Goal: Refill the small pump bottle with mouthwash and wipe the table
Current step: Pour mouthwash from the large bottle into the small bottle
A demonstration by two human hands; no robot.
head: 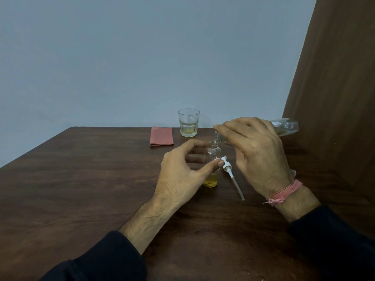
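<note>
A small clear bottle (212, 159) stands upright on the dark wooden table (91, 179), uncapped, with yellow liquid in its bottom. My left hand (182, 175) holds it between thumb and curled fingers. My right hand (257, 155) grips a larger clear mouthwash bottle (286, 126), tipped nearly flat, its mouth right over the small bottle's neck. The white pump head (231, 175) with its dip tube lies on the table just right of the small bottle. A folded pink cloth (161, 136) lies further back.
A drinking glass (189, 123) with a little yellow liquid stands at the table's back edge, next to the cloth. A brown curtain (334, 78) hangs at the right. A plain grey wall is behind the table.
</note>
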